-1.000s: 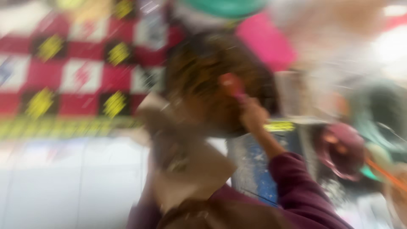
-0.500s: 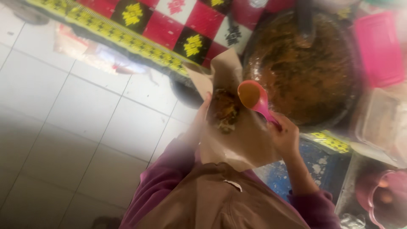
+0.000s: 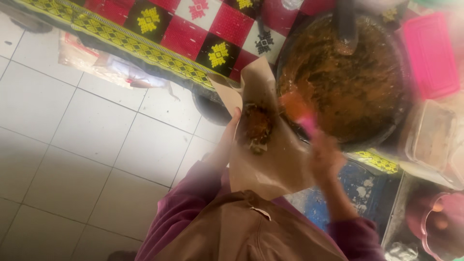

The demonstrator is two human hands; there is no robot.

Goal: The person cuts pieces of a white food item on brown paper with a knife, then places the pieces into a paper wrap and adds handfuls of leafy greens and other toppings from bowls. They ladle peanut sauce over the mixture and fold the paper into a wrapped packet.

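Overhead, left hand (image 3: pixel 231 129) cups brown paper (image 3: pixel 270 159) beside the pan (image 3: pixel 353 77); right fingers (image 3: pixel 325 153) grip a pink spoon (image 3: pixel 298 112), catching drips.

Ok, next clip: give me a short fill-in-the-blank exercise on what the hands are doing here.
1. The left hand holds a sheet of brown ____ with food on it.
2. The right hand holds a spoon whose handle is ____ in colour.
3. The spoon hangs over the rim of a big round ____ of brown sauce.
4. The floor is laid with white ____.

Missing words: paper; pink; pan; tiles
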